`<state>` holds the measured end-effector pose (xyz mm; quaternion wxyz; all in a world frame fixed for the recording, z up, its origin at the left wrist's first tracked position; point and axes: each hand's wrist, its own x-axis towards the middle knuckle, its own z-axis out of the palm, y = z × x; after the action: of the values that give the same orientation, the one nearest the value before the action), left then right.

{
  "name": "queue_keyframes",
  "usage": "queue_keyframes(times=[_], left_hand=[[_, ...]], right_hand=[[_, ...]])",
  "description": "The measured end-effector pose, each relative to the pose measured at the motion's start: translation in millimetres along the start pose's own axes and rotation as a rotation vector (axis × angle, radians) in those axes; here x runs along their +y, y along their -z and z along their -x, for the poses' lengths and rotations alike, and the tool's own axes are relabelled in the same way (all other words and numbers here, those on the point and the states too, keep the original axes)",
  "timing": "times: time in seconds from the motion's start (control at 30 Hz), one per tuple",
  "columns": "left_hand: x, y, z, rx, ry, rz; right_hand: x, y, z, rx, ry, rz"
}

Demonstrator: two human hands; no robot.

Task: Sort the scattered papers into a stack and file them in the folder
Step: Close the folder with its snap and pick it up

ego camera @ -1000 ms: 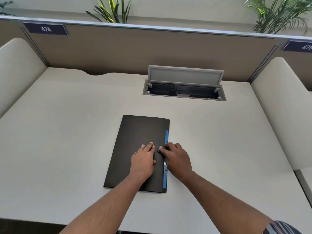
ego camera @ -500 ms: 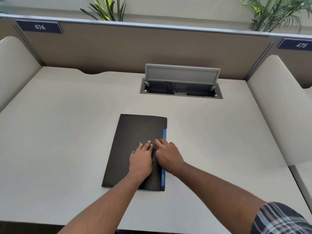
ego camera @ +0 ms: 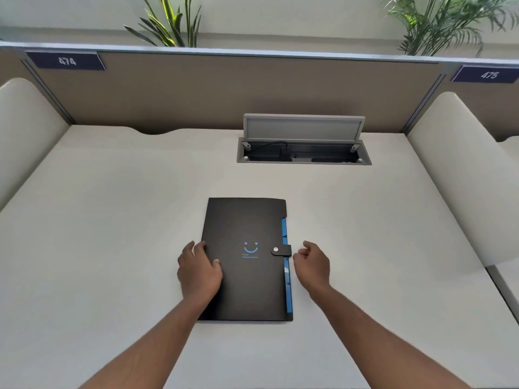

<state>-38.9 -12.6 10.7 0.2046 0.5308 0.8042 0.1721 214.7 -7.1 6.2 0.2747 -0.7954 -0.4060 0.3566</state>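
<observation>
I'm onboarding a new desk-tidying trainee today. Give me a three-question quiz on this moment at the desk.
1. True or false: the snap strap of the black folder lies across its front cover.
2. Which hand touches the folder? A) left hand B) right hand C) both
3. Fill in: the lid of the cable box at the back of the desk stands ____.

Key: 1 true; 2 A, it rests on the left edge while the right hovers beside the blue tabs; 3 open.
</observation>
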Motion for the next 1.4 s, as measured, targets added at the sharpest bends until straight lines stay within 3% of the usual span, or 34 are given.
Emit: queue_keyframes(times=[0.2,0.43,0.73,1.0,1.4], left_hand=[[-15,16,-22,-0.077,0.095,0.293],[-15,30,-56,-0.267,0.403,0.586],[-35,70,-105,-0.221,0.410,0.759],[-45,116,-182,-0.138,0.361,0.761],[-43,141,-312,-0.169,0.298,0.786]], right_hand=[[-13,-14,2,-0.075,-0.086,-0.012],[-41,-21,-7,-0.126,-0.192,-0.159],[-91,-60,-17,-0.125,-0.148,-0.194],[-158,-109,-43,-0.115,-0.100,-0.225],[-246,-167,-129,-0.069,-0.058,-0.178]])
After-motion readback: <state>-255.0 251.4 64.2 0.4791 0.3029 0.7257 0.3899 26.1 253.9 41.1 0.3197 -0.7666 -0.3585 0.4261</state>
